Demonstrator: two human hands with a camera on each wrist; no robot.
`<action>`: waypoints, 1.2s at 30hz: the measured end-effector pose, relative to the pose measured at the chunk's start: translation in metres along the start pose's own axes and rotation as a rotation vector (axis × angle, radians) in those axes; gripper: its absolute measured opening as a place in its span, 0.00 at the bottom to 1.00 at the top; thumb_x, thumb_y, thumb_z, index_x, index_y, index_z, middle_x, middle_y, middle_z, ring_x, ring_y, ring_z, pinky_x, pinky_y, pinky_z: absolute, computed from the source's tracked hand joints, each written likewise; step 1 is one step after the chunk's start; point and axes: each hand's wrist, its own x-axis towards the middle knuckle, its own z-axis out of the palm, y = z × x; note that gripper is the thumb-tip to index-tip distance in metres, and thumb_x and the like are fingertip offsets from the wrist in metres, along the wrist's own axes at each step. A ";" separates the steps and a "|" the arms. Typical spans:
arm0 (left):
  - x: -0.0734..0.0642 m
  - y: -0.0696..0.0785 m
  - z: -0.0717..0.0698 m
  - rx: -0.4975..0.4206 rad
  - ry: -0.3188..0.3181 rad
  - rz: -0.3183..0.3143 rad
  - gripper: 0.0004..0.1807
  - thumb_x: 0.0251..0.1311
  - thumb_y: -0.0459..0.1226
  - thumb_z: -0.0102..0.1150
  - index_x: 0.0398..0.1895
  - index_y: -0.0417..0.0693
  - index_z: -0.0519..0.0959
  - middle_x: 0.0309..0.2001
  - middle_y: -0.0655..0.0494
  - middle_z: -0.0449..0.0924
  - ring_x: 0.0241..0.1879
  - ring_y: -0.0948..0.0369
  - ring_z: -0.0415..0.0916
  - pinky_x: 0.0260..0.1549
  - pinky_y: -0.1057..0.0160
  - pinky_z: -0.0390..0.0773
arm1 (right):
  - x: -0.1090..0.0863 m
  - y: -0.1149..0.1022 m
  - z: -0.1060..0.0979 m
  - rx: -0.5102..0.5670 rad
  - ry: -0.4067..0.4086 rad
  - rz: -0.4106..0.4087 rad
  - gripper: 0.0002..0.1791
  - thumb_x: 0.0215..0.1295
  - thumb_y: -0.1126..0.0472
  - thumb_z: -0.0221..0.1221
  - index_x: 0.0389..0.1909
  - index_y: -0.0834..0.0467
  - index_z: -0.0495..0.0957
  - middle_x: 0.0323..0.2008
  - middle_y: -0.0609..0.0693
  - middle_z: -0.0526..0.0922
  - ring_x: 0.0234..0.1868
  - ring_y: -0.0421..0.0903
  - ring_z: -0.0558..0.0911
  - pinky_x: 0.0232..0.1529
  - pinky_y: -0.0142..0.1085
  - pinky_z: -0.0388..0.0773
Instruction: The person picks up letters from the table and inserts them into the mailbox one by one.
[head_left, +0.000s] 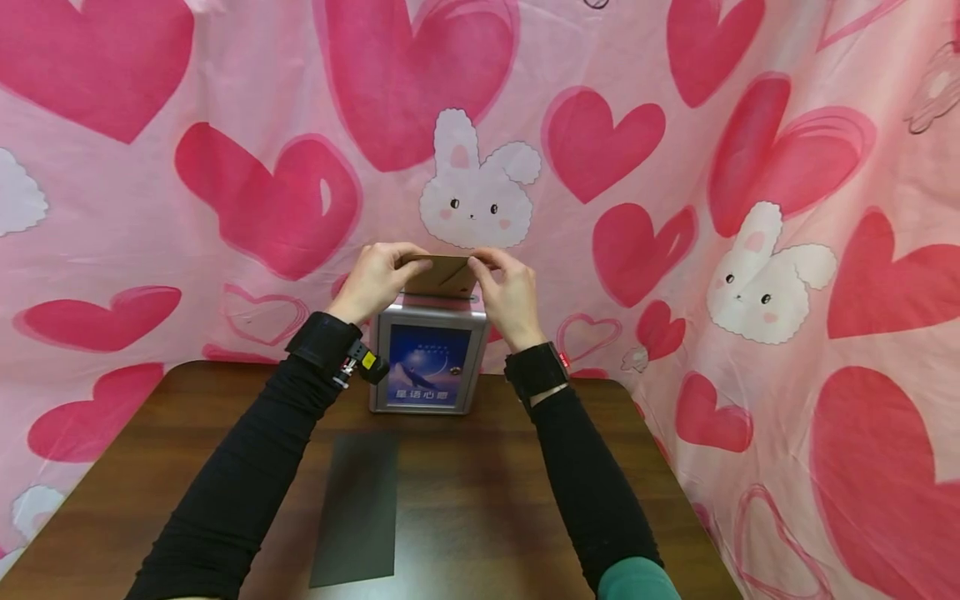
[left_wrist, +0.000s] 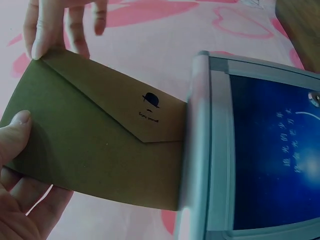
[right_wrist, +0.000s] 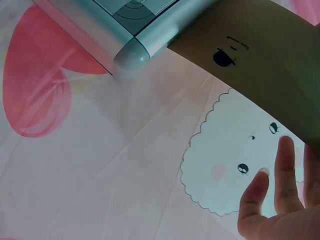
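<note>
A brown kraft-paper envelope (head_left: 438, 277) stands upright, its lower edge in the slot on top of a silver-framed box (head_left: 380, 367) with a blue picture front. My left hand (head_left: 377, 279) pinches the envelope's upper left side, thumb on the front face and fingers behind. At the upper right corner my right hand (head_left: 512, 298) pinches it between thumb and fingers. In the left wrist view the envelope's slanted flap faces the box front and carries a small printed hat (left_wrist: 151, 99). Several fingers (right_wrist: 285, 175) of the right hand stick out apart from the paper.
The box stands at the far edge of a brown wooden table (head_left: 480, 517), close to a pink cloth (head_left: 570, 250) with hearts and rabbits. A dark grey rectangular sheet (head_left: 356, 508) lies in front of the box, left of centre. A small round lock (head_left: 455, 371) sits on the box front.
</note>
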 end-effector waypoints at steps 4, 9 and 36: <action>-0.002 -0.010 0.005 0.000 0.000 -0.035 0.13 0.65 0.39 0.57 0.50 0.46 0.81 0.49 0.50 0.82 0.47 0.55 0.77 0.47 0.53 0.75 | 0.004 0.004 0.008 -0.034 -0.012 0.028 0.11 0.66 0.58 0.59 0.43 0.58 0.84 0.37 0.50 0.86 0.39 0.43 0.81 0.40 0.40 0.76; -0.009 -0.025 0.010 0.012 0.043 -0.030 0.19 0.63 0.35 0.58 0.57 0.45 0.75 0.55 0.46 0.77 0.52 0.49 0.75 0.52 0.50 0.73 | 0.004 0.012 0.020 -0.084 -0.036 0.078 0.10 0.66 0.58 0.59 0.43 0.57 0.85 0.36 0.49 0.86 0.39 0.44 0.81 0.40 0.37 0.75; -0.052 -0.071 0.008 0.151 0.012 -0.145 0.24 0.64 0.35 0.56 0.63 0.40 0.69 0.61 0.39 0.70 0.67 0.43 0.56 0.65 0.41 0.53 | -0.039 0.024 0.050 -0.253 -0.148 0.144 0.17 0.68 0.56 0.53 0.55 0.53 0.80 0.60 0.55 0.75 0.64 0.57 0.66 0.56 0.56 0.61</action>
